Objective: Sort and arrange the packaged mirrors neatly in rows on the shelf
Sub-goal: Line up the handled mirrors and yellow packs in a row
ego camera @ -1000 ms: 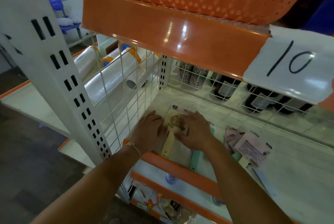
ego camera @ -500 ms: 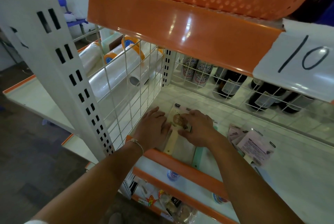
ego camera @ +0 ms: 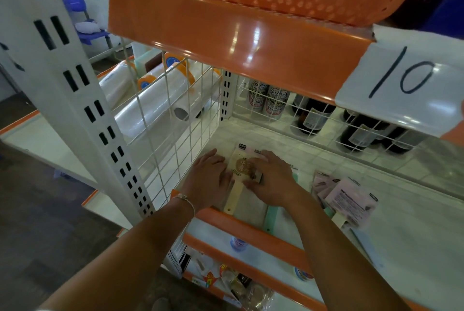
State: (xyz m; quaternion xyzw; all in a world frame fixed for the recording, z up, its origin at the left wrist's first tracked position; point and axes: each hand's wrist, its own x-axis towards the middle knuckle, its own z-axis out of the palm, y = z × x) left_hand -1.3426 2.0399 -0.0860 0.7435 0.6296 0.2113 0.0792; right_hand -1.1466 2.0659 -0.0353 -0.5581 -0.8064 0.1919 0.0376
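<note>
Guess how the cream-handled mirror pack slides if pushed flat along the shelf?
The mirror pack lies flat under both hands, so it probably slides rather than tips. Its glossy wrap on the smooth shelf looks slippery. The handle looks rigid, so it likely moves as one piece; the glass may be fragile.

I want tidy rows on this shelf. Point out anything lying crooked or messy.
The loose heap of pink packaged mirrors right of the hands lies fanned out and overlapping at odd angles, not in a row. The cream-handled packaged mirror under the left hand and right hand lies roughly straight.
</note>
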